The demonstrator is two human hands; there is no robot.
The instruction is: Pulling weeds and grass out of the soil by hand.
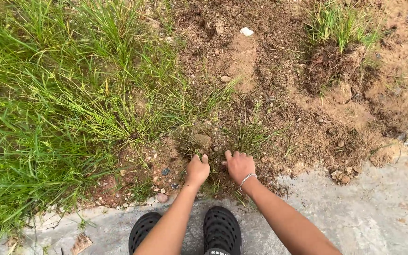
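My left hand (197, 170) is curled down into a small grass tuft (212, 182) at the edge of the soil, fingers closed around its blades. My right hand (239, 166), with a silver bracelet at the wrist, presses fingers-down into the same patch just beside it; whether it grips blades is hard to tell. A second thin tuft (249, 134) grows right above the hands. My two black perforated shoes (220, 230) stand on the concrete directly below.
Dense tall grass (38, 108) fills the left. Loose brown soil (279, 94) with small stones spreads ahead and right. An uprooted clump with roots (336, 52) lies at the upper right. A grey concrete slab (369, 208) runs along the bottom.
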